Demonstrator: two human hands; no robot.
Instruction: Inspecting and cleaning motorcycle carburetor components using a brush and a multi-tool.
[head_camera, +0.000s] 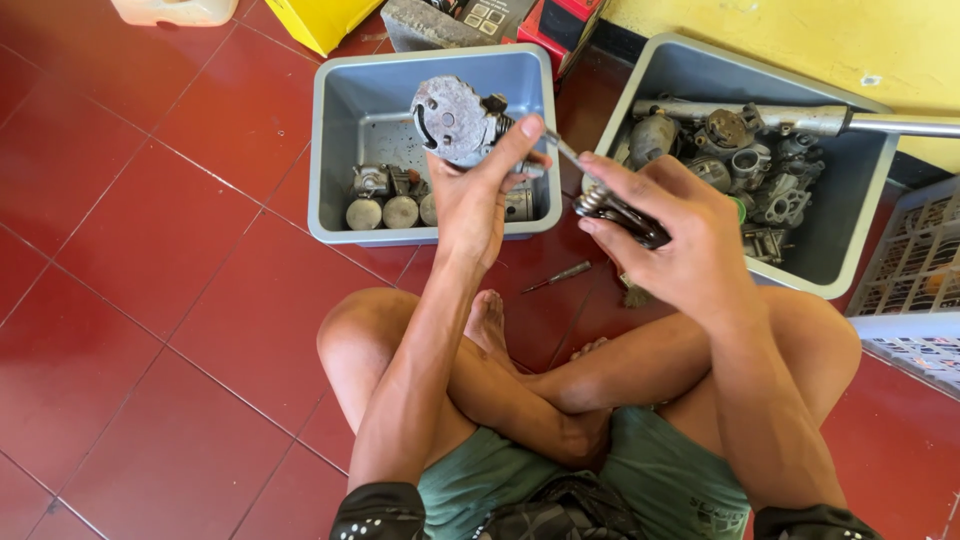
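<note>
I sit cross-legged on a red tiled floor. My left hand (478, 190) is raised and grips a grey metal carburetor part (455, 122) with a round flat face. My right hand (660, 225) holds a folding set of hex keys (615, 212); one thin key sticks out up and left, and its tip meets the part near my left fingertips. Both hands hover above the gap between two grey plastic tubs.
The left grey tub (335, 140) holds a few metal parts and round caps. The right grey tub (855, 230) is heaped with engine parts and a long metal tube. A small screwdriver (557, 275) lies on the floor. A white crate (915, 270) stands at right, a yellow box at top.
</note>
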